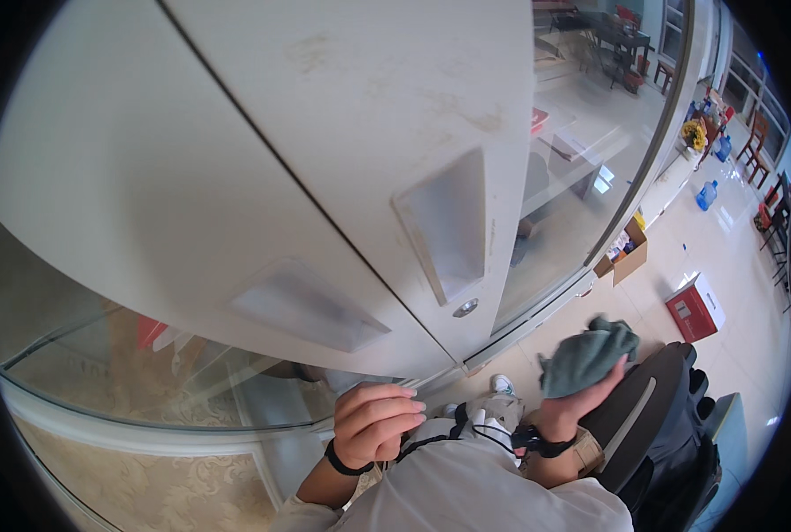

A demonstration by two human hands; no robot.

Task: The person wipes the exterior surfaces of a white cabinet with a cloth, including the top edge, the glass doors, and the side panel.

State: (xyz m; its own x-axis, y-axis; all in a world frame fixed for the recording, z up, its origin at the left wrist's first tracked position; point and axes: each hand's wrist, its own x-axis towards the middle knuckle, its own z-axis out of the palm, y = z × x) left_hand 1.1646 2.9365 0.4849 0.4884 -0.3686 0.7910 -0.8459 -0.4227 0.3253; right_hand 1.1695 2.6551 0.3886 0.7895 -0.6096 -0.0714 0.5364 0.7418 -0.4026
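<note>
A crumpled grey-green cloth (585, 359) rests in my right hand (585, 396), raised at the right of my body beside a dark upholstered chair. My left hand (377, 423) is in front of my torso, fingers loosely bent, with nothing visible in it. Before me stands a white cabinet with two doors meeting at a dark seam. The right door (369, 113) bears brownish smudges around its upper part. It has a recessed handle (445, 229) with dirt along its rim and a metal lock (465, 308) below. The left door (136, 219) has a similar recessed handle (309, 306).
Glass panes (588, 179) flank the doors. Close on my right is the dark chair (635, 412). A red and white box (696, 309), an open cardboard box (628, 263) and a blue water bottle (707, 195) stand on the tiled floor (675, 226).
</note>
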